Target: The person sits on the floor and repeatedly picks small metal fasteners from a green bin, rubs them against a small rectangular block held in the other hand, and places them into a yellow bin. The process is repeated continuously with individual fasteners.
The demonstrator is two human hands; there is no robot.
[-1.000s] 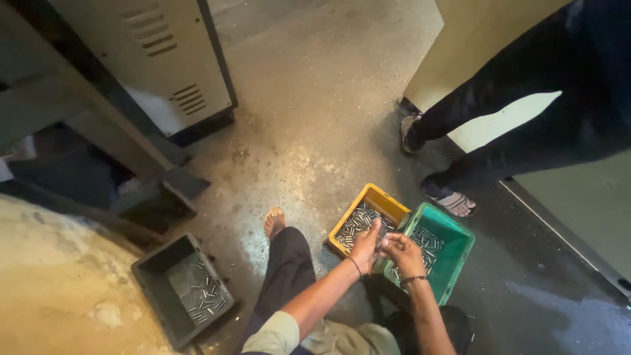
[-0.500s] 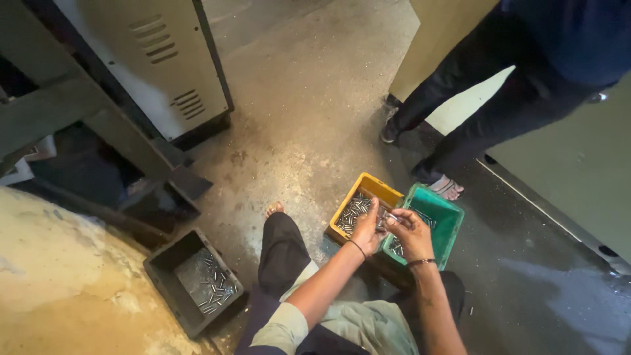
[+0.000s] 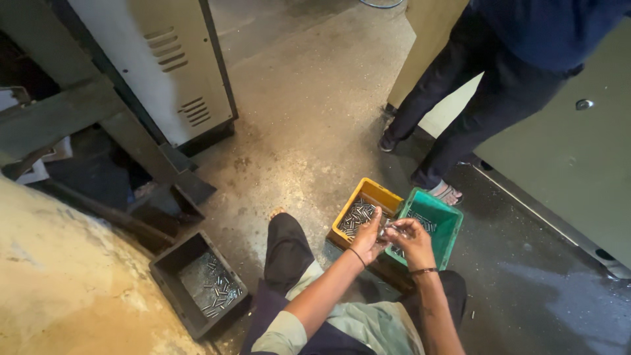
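Pinching a small metal pin (image 3: 388, 229) between them, the left hand (image 3: 368, 234) and right hand (image 3: 412, 240) meet over the yellow bin (image 3: 368, 192) and green bin (image 3: 439, 220) — close for sorting; a grey bin (image 3: 172, 263) sits far left.

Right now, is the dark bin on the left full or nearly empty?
Nearly empty. The dark bin holds only a thin scatter of small metal pieces in one corner, with bare floor showing inside.

Small shiny metal pins (image 3: 389, 228), pinched between both hands' fingertips, sit just above the seam where a yellow bin (image 3: 376, 193) (left, holding more pins) touches a green bin (image 3: 445, 223) on the right.
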